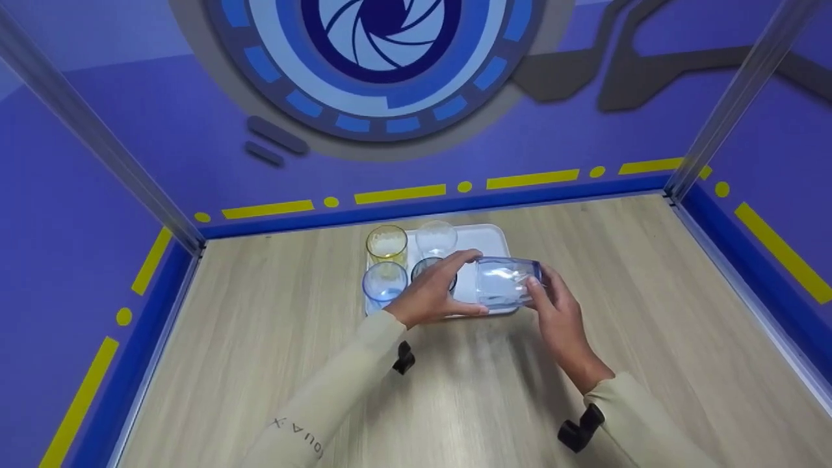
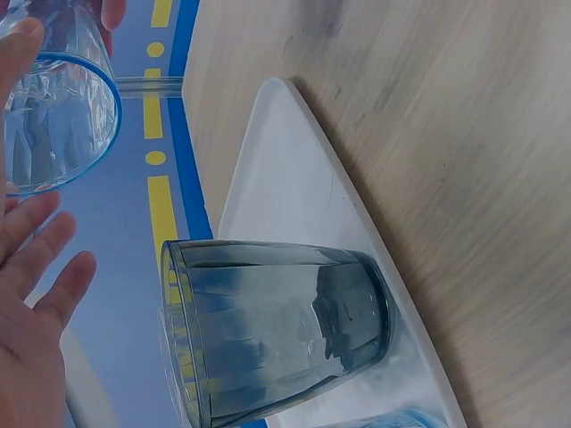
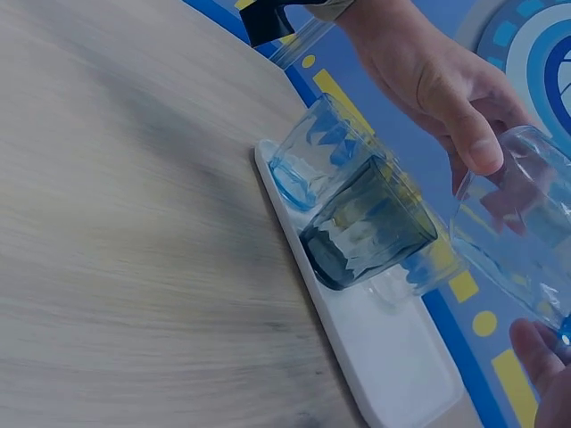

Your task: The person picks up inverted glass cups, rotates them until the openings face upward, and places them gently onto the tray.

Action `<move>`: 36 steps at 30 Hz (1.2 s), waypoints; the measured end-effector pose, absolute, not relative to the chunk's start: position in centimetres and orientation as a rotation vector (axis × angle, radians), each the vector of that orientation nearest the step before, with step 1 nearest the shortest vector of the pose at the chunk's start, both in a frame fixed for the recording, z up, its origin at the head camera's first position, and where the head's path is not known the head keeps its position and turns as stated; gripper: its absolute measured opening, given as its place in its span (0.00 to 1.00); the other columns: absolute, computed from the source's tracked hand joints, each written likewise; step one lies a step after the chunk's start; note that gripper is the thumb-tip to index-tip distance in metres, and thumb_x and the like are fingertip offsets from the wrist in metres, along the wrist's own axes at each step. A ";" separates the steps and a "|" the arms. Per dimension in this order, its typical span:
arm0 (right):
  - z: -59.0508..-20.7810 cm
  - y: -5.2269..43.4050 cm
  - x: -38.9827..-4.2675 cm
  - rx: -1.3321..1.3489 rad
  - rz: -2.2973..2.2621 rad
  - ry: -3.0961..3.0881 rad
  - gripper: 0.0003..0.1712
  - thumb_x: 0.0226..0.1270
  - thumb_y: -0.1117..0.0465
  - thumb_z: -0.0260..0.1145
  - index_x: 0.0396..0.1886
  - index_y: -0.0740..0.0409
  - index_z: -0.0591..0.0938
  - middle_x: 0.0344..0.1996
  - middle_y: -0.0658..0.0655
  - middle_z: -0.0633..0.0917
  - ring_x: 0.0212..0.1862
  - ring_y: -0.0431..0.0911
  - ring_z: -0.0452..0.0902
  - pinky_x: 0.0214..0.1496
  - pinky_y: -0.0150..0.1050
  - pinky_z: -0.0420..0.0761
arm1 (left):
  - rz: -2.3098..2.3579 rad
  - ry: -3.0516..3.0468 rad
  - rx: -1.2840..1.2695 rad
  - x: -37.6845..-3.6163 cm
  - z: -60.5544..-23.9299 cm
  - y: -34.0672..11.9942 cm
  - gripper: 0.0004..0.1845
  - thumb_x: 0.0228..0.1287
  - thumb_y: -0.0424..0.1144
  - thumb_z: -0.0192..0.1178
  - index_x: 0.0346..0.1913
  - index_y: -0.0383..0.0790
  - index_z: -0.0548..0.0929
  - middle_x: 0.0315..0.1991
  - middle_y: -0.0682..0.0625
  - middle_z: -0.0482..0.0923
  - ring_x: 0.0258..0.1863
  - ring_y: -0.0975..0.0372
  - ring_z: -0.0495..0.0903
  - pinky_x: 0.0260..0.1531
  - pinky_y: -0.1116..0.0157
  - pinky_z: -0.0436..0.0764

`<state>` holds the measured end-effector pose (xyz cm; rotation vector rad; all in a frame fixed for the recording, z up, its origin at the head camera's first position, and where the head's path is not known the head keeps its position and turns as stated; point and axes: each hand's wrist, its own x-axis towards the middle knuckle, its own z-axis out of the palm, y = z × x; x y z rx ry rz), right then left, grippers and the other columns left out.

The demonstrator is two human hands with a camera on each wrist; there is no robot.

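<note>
Clear blue-tinted ribbed glass tumbler held sideways above white tray's front-right corner: right hand grasps base, left hand grips rim. Likely rigid, slick, fragile; hold by ribbed wall.

A tray lies on the table, toward its far edge by the back wall. Four glasses stand on the tray's left half in two rows: one far left, one to its right, one near left, one beside it. A fifth glass lies sideways above the tray's near right part, between the left hand and the right hand
</note>
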<state>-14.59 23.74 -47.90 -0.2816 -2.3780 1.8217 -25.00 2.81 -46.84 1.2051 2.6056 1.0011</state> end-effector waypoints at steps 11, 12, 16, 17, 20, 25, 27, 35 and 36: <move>-47.9 23.8 -14.8 -0.311 1.802 -2.402 0.34 0.76 0.43 0.47 0.74 0.54 0.57 0.70 0.58 0.67 0.65 0.48 0.70 0.65 0.47 0.73 | 1.023 2.622 1.278 -25.2 -46.8 3.0 0.47 0.47 0.61 0.71 0.70 0.52 0.63 0.65 0.57 0.70 0.61 0.67 0.71 0.64 0.65 0.73; -48.0 23.8 -14.8 -0.306 1.803 -2.397 0.33 0.76 0.44 0.47 0.74 0.55 0.58 0.70 0.58 0.67 0.65 0.47 0.70 0.65 0.47 0.74 | 1.031 2.621 1.287 -25.2 -46.8 3.0 0.47 0.47 0.60 0.72 0.69 0.51 0.63 0.65 0.57 0.70 0.61 0.67 0.71 0.63 0.65 0.73; -48.0 23.9 -14.8 -0.280 1.813 -2.378 0.32 0.77 0.48 0.48 0.73 0.57 0.59 0.69 0.60 0.68 0.65 0.48 0.70 0.64 0.48 0.74 | 1.053 2.608 1.299 -25.2 -46.9 3.1 0.46 0.48 0.59 0.72 0.69 0.51 0.63 0.65 0.57 0.69 0.61 0.65 0.73 0.61 0.66 0.75; -48.0 23.9 -14.8 -0.274 1.819 -2.373 0.31 0.77 0.48 0.48 0.73 0.58 0.59 0.69 0.60 0.68 0.66 0.48 0.70 0.64 0.48 0.74 | 1.059 2.602 1.304 -25.3 -46.9 3.1 0.46 0.48 0.59 0.72 0.69 0.51 0.62 0.65 0.57 0.69 0.60 0.64 0.73 0.60 0.67 0.75; -48.1 24.0 -14.8 -0.267 1.839 -2.364 0.31 0.77 0.49 0.48 0.73 0.58 0.58 0.69 0.60 0.68 0.67 0.49 0.68 0.65 0.49 0.73 | 1.068 2.591 1.327 -25.3 -46.9 3.1 0.46 0.49 0.59 0.71 0.70 0.52 0.61 0.66 0.57 0.67 0.60 0.64 0.74 0.60 0.67 0.76; -48.1 24.0 -14.8 -0.273 1.836 -2.381 0.32 0.77 0.47 0.47 0.73 0.57 0.58 0.69 0.60 0.68 0.68 0.50 0.68 0.66 0.51 0.72 | 1.136 2.531 1.352 -25.3 -46.8 3.2 0.45 0.50 0.55 0.72 0.69 0.51 0.60 0.65 0.56 0.66 0.60 0.65 0.74 0.56 0.67 0.79; -48.1 24.0 -14.7 -0.274 1.831 -2.381 0.32 0.77 0.47 0.47 0.73 0.56 0.58 0.69 0.59 0.68 0.68 0.50 0.68 0.66 0.51 0.72 | 1.172 2.503 1.364 -25.4 -46.8 3.3 0.45 0.50 0.53 0.72 0.69 0.49 0.61 0.65 0.55 0.65 0.60 0.63 0.74 0.54 0.67 0.80; -48.2 24.2 -14.6 -0.259 1.809 -2.383 0.33 0.77 0.46 0.47 0.74 0.55 0.57 0.72 0.58 0.64 0.69 0.50 0.66 0.67 0.52 0.71 | 1.149 2.540 1.388 -25.6 -46.8 3.5 0.45 0.49 0.51 0.74 0.68 0.50 0.60 0.65 0.54 0.64 0.57 0.61 0.77 0.51 0.66 0.81; -48.2 24.2 -14.6 -0.258 1.811 -2.382 0.33 0.77 0.46 0.47 0.74 0.56 0.57 0.73 0.58 0.63 0.70 0.50 0.66 0.67 0.52 0.70 | 1.140 2.548 1.382 -25.7 -46.7 3.5 0.45 0.49 0.51 0.74 0.68 0.50 0.60 0.65 0.54 0.64 0.57 0.61 0.76 0.51 0.67 0.81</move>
